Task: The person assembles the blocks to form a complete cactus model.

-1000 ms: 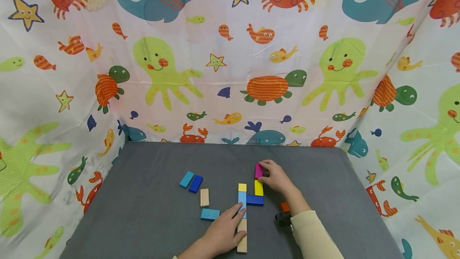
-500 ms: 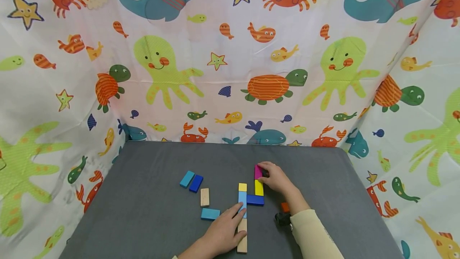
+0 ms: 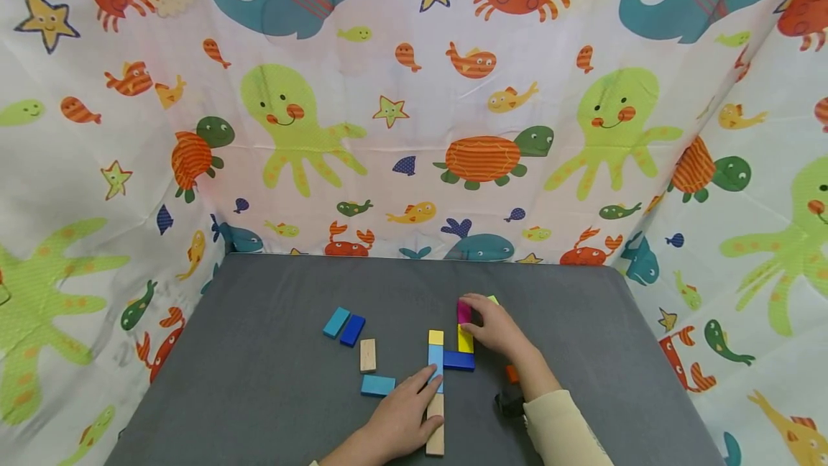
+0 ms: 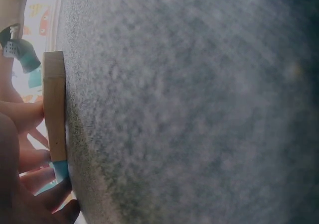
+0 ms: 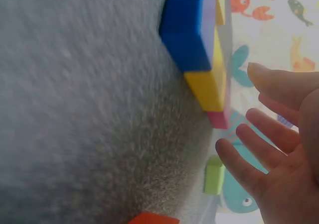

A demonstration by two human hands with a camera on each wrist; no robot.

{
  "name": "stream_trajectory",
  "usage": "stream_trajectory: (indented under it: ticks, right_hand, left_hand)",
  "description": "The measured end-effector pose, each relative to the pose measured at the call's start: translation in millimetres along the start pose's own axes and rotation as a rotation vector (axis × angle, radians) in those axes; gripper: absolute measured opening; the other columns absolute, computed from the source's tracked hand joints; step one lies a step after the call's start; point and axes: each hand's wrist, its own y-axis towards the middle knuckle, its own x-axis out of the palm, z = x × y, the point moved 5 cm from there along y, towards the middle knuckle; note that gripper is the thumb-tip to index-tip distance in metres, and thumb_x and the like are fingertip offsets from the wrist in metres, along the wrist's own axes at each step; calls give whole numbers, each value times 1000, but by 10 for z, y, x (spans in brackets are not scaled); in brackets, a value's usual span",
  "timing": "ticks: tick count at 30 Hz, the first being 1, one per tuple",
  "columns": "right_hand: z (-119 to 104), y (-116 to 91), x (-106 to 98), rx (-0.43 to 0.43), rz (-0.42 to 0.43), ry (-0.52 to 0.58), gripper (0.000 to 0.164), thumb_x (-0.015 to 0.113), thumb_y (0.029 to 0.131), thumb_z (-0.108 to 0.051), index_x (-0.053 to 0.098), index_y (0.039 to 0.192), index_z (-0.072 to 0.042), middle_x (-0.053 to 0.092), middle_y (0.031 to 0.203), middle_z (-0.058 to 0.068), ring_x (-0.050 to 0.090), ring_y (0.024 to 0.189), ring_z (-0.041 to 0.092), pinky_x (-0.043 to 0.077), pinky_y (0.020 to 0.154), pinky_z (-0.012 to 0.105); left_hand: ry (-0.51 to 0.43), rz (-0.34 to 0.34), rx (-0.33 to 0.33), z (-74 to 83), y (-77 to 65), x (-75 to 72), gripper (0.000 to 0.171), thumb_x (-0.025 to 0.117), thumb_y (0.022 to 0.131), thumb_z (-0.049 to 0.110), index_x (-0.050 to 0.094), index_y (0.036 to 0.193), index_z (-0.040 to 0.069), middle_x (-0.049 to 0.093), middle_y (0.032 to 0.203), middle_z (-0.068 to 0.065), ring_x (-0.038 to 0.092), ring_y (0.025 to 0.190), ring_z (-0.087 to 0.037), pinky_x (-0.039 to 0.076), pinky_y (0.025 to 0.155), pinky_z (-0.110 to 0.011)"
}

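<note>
In the head view a row of blocks runs away from the person: wooden blocks (image 3: pixel 436 443), a light blue block (image 3: pixel 435 354) and a small yellow block (image 3: pixel 436 337). My left hand (image 3: pixel 401 412) rests on this row, fingers loosely extended over the wooden and light blue pieces. A dark blue block (image 3: pixel 458 361) branches off to the right, followed by a yellow block (image 3: pixel 466 340) and a magenta block (image 3: pixel 463 313). Beside those last two is my right hand (image 3: pixel 497 326); its relaxed fingers are spread and hold nothing in the right wrist view.
A green block (image 5: pixel 214 175) lies beyond the right fingers. An orange block (image 3: pixel 512 373) is near the right wrist. Left of the row are two teal blocks (image 3: pixel 378 385), a blue block (image 3: pixel 352 331) and a wooden block (image 3: pixel 368 356). A patterned curtain (image 3: pixel 414 149) stands behind the grey table (image 3: pixel 278 308).
My right hand has let go of the magenta block and shifted slightly, uncovering part of the green block behind it. The magenta block has moved slightly toward the person. My left hand stays in place.
</note>
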Motion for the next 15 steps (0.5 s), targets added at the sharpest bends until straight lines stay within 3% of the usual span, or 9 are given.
stream_trajectory:
  ticks: [15]
  right_hand:
    - [-191, -557, 105, 11, 52, -64, 55, 75, 92, -26, 58, 143, -12, 53, 149, 9, 51, 137, 33, 42, 111, 55]
  left_hand:
    - [15, 26, 22, 25, -22, -30, 67, 59, 99, 51, 41, 156, 20, 34, 164, -1, 43, 145, -22, 44, 112, -45]
